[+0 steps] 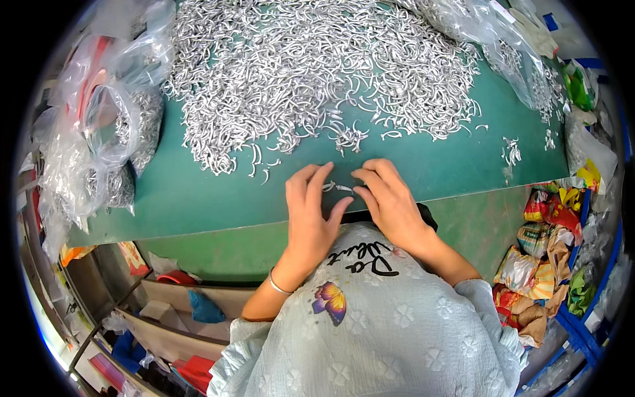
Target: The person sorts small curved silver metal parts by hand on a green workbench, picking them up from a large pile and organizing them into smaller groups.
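Observation:
Small curved silver-grey metal pieces [344, 189] lie near the table's front edge, between my two hands. My left hand [309, 206] is on their left, its thumb and fingers apart around the near side of them. From the right, my right hand [391, 204] reaches in with bent fingers. Its thumb tip is at the end of one piece, and a gap shows between thumb and index finger. Whether that fingertip touches the piece I cannot tell. Beyond both hands spreads a large heap of the same curved metal pieces [284, 79] on the green tabletop [218, 205].
Clear plastic bags [99, 132] with metal pieces stand at the left edge. Another clear bag [489, 40] lies at the far right, near a small loose cluster [511, 152]. Colourful packages [529, 271] fill a blue rack on the right. Below left is a wooden shelf [172, 324].

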{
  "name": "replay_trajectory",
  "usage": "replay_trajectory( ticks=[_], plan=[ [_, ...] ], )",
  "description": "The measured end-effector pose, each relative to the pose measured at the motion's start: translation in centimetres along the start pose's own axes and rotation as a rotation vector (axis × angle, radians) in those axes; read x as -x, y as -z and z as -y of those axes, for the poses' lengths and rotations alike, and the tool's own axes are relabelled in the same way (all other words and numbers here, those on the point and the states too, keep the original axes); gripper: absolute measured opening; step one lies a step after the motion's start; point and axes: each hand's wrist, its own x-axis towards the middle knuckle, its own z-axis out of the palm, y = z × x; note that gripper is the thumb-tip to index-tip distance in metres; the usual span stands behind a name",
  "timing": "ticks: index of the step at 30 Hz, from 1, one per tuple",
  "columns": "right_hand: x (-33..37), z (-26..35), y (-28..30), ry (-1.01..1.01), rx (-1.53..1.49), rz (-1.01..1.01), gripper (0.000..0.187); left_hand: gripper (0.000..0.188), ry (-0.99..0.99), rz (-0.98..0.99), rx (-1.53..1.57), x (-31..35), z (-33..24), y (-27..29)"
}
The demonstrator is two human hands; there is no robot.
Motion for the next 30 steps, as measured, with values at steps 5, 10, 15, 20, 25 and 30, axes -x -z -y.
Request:
replay_trajectory(
  ticks=[5, 10, 15, 20, 25, 30],
  plan=[
    [-0.1, 1.2, 1.0, -0.201, -0.216, 0.045, 0.030, 0.062, 0.036, -0.060, -0.011, 1.1, 0.2, 1.1],
    [-0.5, 2.0, -0.2, -0.001, -0.116, 0.076, 0.038, 0.043, -0.024, -0.034, -0.083, 0.4, -0.2, 0.8],
    [-0.8, 1.6, -1.8, 0.067, 0.053, 0.073, 0.032, 0.033, 0.005, -0.033, -0.051, 0.3, 0.8, 0.8],
    [-1.6, 2.2, -3.3, 0.059, -0.099, 0.114, 0.026, 0.033, 0.008, -0.122, -0.076, 1.3, 1.0, 1.5],
    [-3.9, 2.4, -2.7, 0.097, -0.222, 0.048, 0.026, 0.036, 0.035, -0.341, -0.250, 1.3, 1.8, 3.1],
    [-6.4, 2.7, -5.2, 0.282, 0.027, 0.077, 0.024, 0.030, 0.082, -0.438, -0.301, -0.6, 4.2, 3.7]
  ],
)
